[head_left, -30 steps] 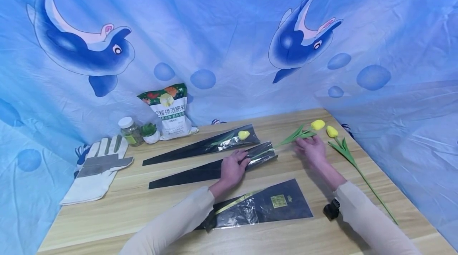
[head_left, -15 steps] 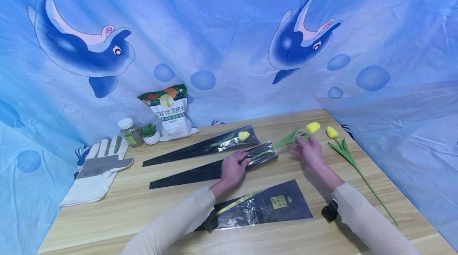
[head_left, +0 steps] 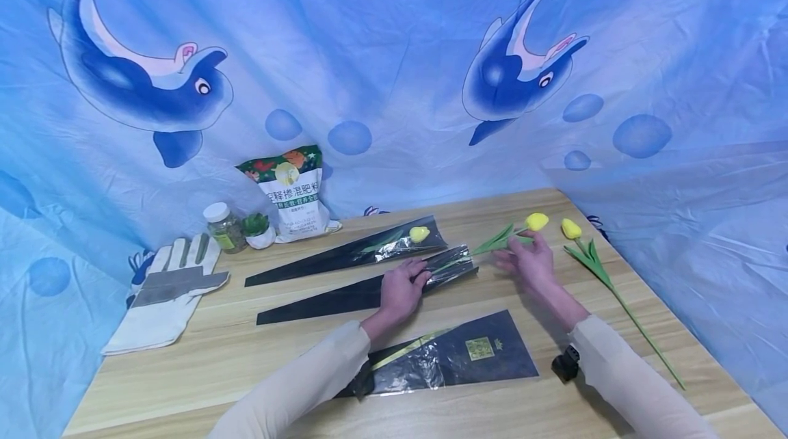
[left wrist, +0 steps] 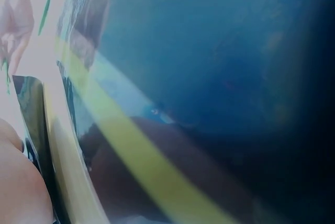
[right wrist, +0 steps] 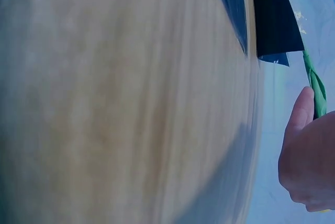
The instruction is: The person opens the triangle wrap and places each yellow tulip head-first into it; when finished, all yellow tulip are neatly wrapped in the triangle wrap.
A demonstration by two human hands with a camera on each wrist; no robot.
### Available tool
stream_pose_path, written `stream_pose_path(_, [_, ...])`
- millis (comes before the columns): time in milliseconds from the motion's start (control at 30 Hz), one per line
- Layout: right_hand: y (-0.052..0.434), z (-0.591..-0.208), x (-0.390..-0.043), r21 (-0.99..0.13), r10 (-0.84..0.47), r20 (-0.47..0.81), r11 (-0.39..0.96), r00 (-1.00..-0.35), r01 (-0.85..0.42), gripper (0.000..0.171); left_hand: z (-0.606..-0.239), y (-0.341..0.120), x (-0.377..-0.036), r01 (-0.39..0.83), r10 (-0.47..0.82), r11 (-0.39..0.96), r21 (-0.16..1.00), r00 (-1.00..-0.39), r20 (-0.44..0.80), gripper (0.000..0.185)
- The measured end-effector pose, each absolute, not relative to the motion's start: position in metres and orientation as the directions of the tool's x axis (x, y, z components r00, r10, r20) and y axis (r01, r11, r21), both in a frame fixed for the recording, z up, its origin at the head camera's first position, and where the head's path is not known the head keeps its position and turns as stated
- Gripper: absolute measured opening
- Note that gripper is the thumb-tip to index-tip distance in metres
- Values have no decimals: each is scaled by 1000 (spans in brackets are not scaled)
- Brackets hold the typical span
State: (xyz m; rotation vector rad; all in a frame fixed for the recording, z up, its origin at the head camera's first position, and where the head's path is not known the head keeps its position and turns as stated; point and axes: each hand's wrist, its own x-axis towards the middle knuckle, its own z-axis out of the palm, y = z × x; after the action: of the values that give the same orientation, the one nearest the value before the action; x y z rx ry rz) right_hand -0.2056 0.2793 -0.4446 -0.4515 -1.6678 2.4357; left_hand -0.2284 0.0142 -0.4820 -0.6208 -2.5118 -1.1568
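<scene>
The left hand (head_left: 400,290) lies on the mouth of the middle black flower sleeve (head_left: 363,290), fingers curled over the crinkled clear film, pinning it to the bench (head_left: 258,350) so the opening stays put. The right hand (head_left: 528,260) holds a yellow tulip (head_left: 537,221) by its stem and leaves, fingers closed round the green, with the stem's lower end already inside the sleeve mouth and the bloom out to the far right, clear of the film. (The right wrist view shows the thumb laid along a green leaf, with the sleeve's black edge just beyond.) The stem lines up with the sleeve's long taper, which is why the flower is held low and nearly flat.

Farther back lies a second sleeve (head_left: 345,252) with a yellow tulip in it. A printed sleeve (head_left: 455,357) lies near, partly under the left forearm. A loose tulip (head_left: 571,228) lies at the right, a work glove (head_left: 166,292) at the left, and a fertiliser bag (head_left: 294,194), a jar (head_left: 224,225) and a small potted plant (head_left: 258,229) stand at the back.
</scene>
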Motion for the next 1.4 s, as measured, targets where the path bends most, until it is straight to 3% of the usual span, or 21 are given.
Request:
stream_pose_path(400, [274,-453,-207,-986,284,-158,-89,-946,138,56,-481,16,-228,504,253,585,635,-858,448,24])
stream_pose_path(633, [267,-456,-206,-972,249,-179,-195,-952,132,53,-480,18,-228,505,242,583,636,-856,457,24])
stream_pose_path(767, [264,-458,-206,-989,241,-137,-95,-961,117,52,-480,19,-227,503,240,576,645,-858,455,24])
stream_pose_path(967, [258,-461,-205,-962,189,-177,-242,-966,129,53,-479,21,-227,502,235,565,655,-859,455,25])
stream_pose_path(1400, [248,-460,-207,-949,156,-195,-281,-968,146,50,-477,24,-228,489,240,575,656,-867,436,23])
